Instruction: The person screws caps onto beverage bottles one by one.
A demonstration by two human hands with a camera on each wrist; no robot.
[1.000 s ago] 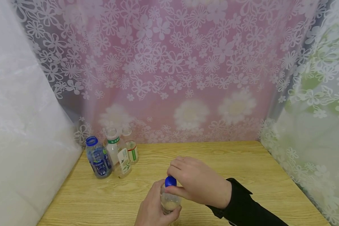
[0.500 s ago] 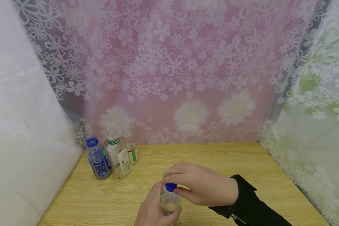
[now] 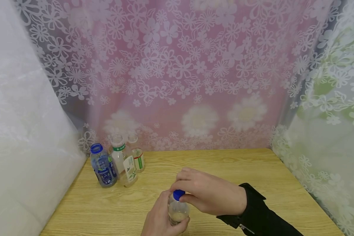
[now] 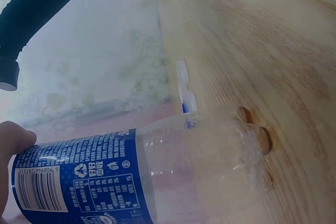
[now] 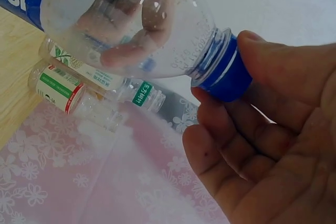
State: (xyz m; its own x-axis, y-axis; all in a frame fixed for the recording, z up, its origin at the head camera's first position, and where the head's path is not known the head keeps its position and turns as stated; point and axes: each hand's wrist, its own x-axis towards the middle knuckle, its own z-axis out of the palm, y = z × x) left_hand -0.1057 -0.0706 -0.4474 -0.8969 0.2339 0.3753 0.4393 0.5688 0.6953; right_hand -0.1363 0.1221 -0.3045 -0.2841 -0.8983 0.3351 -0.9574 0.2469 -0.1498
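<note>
at the near side of the table (image 3: 106, 209), the pepsi bottle (image 3: 178, 209) is upright, its body gripped by the left hand (image 3: 160, 217); fingers of the right hand (image 3: 207, 192) pinch the blue cap (image 3: 178, 195) at its neck. three open bottles (image 3: 129, 168) stand at back left.

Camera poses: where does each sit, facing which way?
Head: on the head, facing forward and down at the table; left hand, right hand and a black sleeve show.
Left wrist: on that wrist, facing the bottle, label to base; part of left hand and a dark sleeve show.
Right wrist: on that wrist, facing the blue cap; right hand shows, left hand through the bottle.
Head and right wrist share the blue cap.
</note>
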